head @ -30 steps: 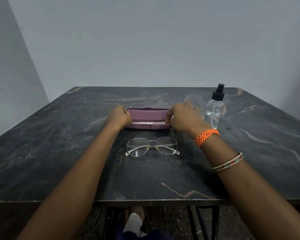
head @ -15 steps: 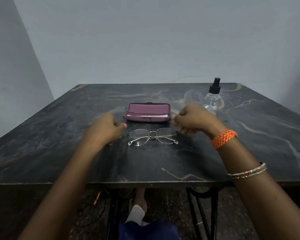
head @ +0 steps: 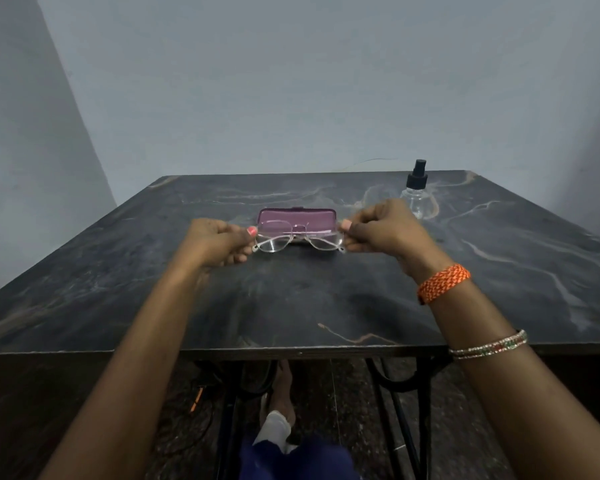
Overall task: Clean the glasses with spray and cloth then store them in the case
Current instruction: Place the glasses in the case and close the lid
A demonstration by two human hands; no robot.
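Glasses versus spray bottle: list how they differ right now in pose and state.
The glasses are held up by both hands, left hand and right hand pinching the frame ends; the spray bottle stands untouched on the table. The glasses lie wide and flat in front of the purple case; the bottle stands upright, far right. The bottle has a black top; the glasses have a thin pale frame. Both are clear.

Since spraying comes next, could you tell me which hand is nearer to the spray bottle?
Right. The right hand pinches the glasses at their right end, just in front and left of the spray bottle; the left hand holds their far end, across the case.
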